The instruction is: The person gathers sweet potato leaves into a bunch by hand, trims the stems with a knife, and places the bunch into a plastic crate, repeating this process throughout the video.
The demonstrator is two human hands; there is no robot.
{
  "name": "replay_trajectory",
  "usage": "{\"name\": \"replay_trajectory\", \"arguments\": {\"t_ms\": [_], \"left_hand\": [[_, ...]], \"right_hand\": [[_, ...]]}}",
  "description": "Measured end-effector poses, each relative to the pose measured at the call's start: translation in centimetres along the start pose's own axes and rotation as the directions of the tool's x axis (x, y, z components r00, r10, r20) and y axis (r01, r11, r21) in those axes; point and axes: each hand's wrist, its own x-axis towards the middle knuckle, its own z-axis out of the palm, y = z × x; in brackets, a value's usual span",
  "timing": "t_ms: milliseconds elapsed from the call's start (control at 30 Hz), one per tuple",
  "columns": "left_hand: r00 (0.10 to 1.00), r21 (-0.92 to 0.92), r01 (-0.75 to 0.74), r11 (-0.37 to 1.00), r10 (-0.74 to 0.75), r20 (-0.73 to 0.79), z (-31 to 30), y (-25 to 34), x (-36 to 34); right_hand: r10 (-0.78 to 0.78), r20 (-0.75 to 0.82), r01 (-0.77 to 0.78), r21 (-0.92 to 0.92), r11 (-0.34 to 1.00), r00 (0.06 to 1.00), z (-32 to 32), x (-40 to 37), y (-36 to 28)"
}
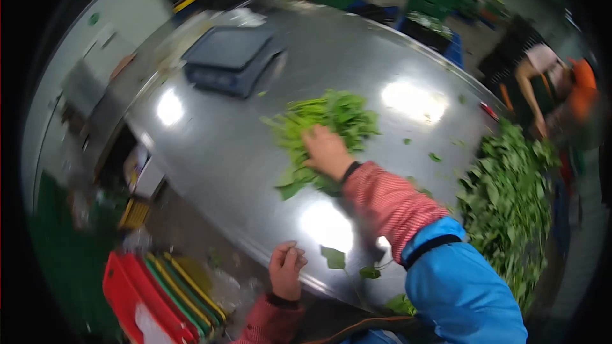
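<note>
A bunch of leafy greens [344, 114] lies near the middle of the metal table [217, 146]. My right hand [326, 150] rests on its stems and leaves, with the fingers spread over them. At the table's near edge is my left hand [287, 269], its fingers curled together; whether anything small is between them cannot be made out. A loose leaf [333, 257] lies on the table to the right of my left hand. A large heap of greens [507, 200] covers the table's right side.
A grey scale [229, 51] stands at the back left of the table. Red and green crates [153, 296] are stacked at the lower left. A co-worker [542, 83] bends over the heap's far end. Near them lies a small red object [489, 111].
</note>
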Motion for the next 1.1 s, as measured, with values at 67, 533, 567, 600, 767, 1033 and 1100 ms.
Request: {"name": "replay_trajectory", "arguments": {"t_ms": [67,533,567,600,767,1033,1100], "left_hand": [[0.999,-0.018,0.010,1.000,-0.009,0.050,0.6,-0.5,-0.1],[0.283,0.294,-0.956,0.000,-0.269,0.921,9.7,-9.8,-9.3],[0.201,0.184,-0.980,-0.080,-0.341,0.918,11.2,-10.4,-10.5],[0.158,0.150,-0.987,-0.051,-0.386,0.909,11.9,-11.9,-11.1],[0.079,0.054,-0.996,-0.066,-0.484,0.871,15.9,-20.6,-15.3],[0.188,0.100,-0.971,-0.215,-0.437,0.880,21.7,-29.7,-23.5],[0.189,0.066,-0.956,-0.286,-0.426,0.885,23.0,-33.1,-24.9]], "right_hand": [[-0.028,-0.204,0.024,-0.022,0.999,0.979,-1.0,-1.3,-1.6],[0.576,-0.258,-0.522,0.251,0.815,0.775,-9.8,-44.3,4.5],[0.685,-0.277,-0.642,0.240,0.728,0.673,-10.9,-48.5,5.2],[0.774,-0.297,-0.744,0.231,0.627,0.559,-12.1,-52.8,5.8],[0.871,-0.440,-0.975,-0.066,0.214,0.221,-13.0,-74.8,8.8],[0.821,-0.566,-0.960,-0.263,-0.099,0.071,-12.8,-102.0,17.0],[0.863,-0.500,-0.975,-0.216,-0.046,0.070,-11.5,-106.2,19.0]]}}
